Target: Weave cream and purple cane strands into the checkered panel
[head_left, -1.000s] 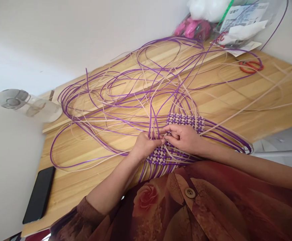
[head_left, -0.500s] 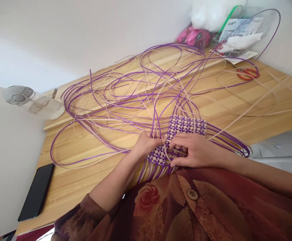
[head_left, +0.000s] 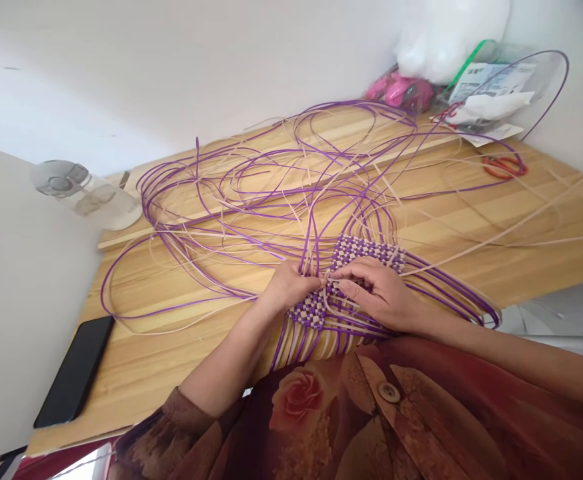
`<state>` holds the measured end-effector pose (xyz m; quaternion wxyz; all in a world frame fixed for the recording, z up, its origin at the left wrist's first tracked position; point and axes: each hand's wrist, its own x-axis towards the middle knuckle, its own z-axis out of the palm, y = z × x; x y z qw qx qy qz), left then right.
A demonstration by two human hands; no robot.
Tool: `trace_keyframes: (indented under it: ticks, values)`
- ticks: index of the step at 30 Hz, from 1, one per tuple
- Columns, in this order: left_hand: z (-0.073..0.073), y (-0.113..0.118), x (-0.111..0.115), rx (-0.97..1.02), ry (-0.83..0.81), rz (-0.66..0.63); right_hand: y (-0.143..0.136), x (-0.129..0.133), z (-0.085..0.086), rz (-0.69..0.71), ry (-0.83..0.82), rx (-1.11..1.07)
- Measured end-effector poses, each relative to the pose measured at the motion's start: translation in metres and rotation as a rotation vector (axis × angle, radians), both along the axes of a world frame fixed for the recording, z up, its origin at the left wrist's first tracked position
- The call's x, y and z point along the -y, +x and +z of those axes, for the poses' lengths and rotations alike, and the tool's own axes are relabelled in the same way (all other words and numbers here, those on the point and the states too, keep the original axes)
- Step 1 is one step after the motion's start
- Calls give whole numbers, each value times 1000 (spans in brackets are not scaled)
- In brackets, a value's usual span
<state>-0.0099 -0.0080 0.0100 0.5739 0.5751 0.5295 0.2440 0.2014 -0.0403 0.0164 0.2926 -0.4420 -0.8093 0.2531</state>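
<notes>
A woven piece (head_left: 366, 251) in purple and beige checks lies at the table's front edge, with loose strands (head_left: 211, 220) fanning out from it to the back, left and right. My left hand (head_left: 292, 287) pinches the left part of the weave and the strands that rise there, thumb on top. Just right of it, my right hand (head_left: 379, 292) is closed, thumb and forefinger together on a beige strand near my left thumb. Part of the weave is hidden beneath both hands.
On the wooden table (head_left: 171, 360) lie a black phone (head_left: 75, 371) at the left, a clear bottle (head_left: 89, 193) at the back left, and orange-handled scissors (head_left: 505, 167) at the right. Plastic bags (head_left: 491, 90) stand in the back right corner.
My right hand has turned and its thumb has moved up and left, closing with the forefinger on the beige strand. My left hand keeps its hold. The view has shifted slightly.
</notes>
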Motion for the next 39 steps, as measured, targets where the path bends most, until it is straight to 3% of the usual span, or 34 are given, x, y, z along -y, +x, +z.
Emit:
trace_keyframes:
  ticks: [6,12,19,23,28,34,39]
  values:
    - [11,-2,6,-246,165,-55,-2,-5,-15,-72,56,2]
    - [20,-20,29,-435,364,120,0,-6,-20,-65,63,-34]
    - [16,-31,45,-579,746,-121,0,-7,-20,-64,70,-38]
    - [17,-27,50,-719,699,-81,0,-8,-20,-62,77,-41]
    - [29,-24,61,-835,654,-12,-1,-8,-20,-68,74,-68]
    - [41,-26,67,-929,363,44,-1,-8,-21,-65,84,-84]
    - [44,-40,74,-833,261,152,0,-7,-22,-61,90,-84]
